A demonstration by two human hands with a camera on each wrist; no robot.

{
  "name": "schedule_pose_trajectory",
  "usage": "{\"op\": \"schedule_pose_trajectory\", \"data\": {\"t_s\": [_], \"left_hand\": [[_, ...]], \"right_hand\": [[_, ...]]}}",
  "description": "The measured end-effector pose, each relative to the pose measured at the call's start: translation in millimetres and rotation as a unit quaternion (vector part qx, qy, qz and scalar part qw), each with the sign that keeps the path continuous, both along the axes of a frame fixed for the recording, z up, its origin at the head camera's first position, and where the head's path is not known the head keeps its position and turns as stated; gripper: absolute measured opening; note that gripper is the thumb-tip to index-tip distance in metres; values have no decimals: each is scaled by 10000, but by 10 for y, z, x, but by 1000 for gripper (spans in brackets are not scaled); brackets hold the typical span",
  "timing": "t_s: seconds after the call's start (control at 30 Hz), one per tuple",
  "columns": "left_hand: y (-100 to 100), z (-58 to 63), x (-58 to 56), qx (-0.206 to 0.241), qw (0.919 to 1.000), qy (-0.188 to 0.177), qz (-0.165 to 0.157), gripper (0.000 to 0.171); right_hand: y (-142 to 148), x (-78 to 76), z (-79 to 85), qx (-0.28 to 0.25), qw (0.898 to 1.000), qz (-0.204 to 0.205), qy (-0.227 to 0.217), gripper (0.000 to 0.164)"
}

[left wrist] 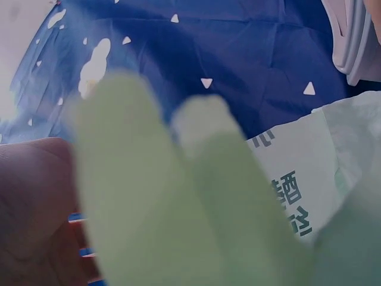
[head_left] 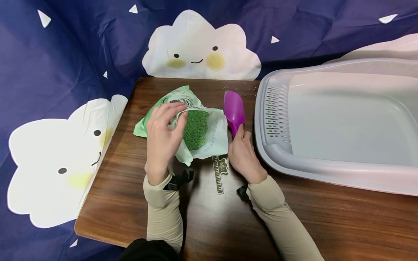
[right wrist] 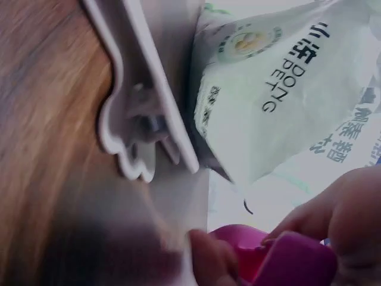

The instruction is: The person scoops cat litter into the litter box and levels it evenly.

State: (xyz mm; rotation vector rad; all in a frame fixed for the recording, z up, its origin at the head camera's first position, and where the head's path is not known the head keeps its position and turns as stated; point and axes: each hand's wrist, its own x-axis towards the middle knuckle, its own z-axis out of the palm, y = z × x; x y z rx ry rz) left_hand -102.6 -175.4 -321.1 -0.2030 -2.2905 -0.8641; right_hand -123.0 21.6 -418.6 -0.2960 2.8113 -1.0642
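An open bag of green pellets [head_left: 213, 139] lies on the table, its mouth spread towards the person and the green pellets [head_left: 196, 130] showing inside. My left hand [head_left: 161, 132] pinches the left edge of the bag's mouth between thumb and fingers. In the left wrist view a pale, blurred fold of the bag [left wrist: 155, 196] fills the foreground. Just right of the bag, my right hand [head_left: 243, 154] grips the handle of a purple scoop [head_left: 234, 108], its blade pointing away. The right wrist view shows the fingers round the scoop's handle [right wrist: 297, 262] and the printed bag [right wrist: 268, 107] close by.
A large grey litter box [head_left: 272, 152] with a slotted end stands right of the scoop. A small ruler-like piece with a frog shape [head_left: 218, 175] lies below the bag. Pale bits are scattered at the table's [head_left: 114, 203] back edge, before a blue cloud-patterned cloth [head_left: 294, 21].
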Motion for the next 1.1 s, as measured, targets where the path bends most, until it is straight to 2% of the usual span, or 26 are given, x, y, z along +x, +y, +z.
{"op": "schedule_pose_trajectory", "data": {"t_s": [0.47, 0.63, 0.8, 0.93, 1.1], "left_hand": [[-2, 33, 43, -41, 9998, -179, 61, 19], [8, 57, 69, 138, 9995, -195, 211, 18], [7, 55, 78, 130, 9993, -94, 349, 18], [3, 34, 58, 86, 9995, 17, 293, 18], [3, 11, 36, 80, 9998, 78, 161, 18]], "right_hand": [[34, 24, 171, -1158, 9909, -176, 658, 60], [53, 33, 265, -1703, 9820, -284, 771, 61], [65, 40, 364, -2234, 9703, -668, 642, 63], [90, 43, 413, -2340, 9641, -905, 865, 59], [138, 46, 448, -2250, 9613, -899, 1313, 49]]}}
